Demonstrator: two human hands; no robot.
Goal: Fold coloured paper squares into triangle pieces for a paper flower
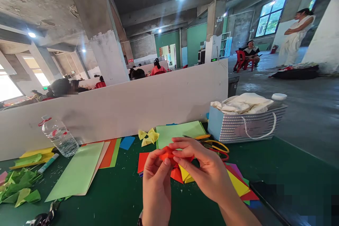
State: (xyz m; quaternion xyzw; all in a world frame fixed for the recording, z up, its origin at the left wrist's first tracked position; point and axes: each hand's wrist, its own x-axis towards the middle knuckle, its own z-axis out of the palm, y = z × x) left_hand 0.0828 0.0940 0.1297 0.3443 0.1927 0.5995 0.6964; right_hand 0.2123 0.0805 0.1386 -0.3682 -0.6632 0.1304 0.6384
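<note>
Between both hands, above the dark green table, is a small folded piece of red paper (167, 154). My left hand (158, 180) pinches it from the left with thumb and fingers. From the right, my right hand (200, 164) has its fingertips on the same paper and covers part of it. Below the hands lie a red paper square (143, 161) and yellow folded paper (185, 176), partly hidden. Just beyond them sits a yellow folded paper shape (148, 137) beside light green sheets (182, 130).
A water bottle (60, 137), a glue stick (48, 163) and green paper pieces (19, 187) are at left. Scissors (217, 146) lie right of the hands, near a paper gift bag (246, 127). A white partition (119, 106) edges the table's back. People sit and stand beyond it.
</note>
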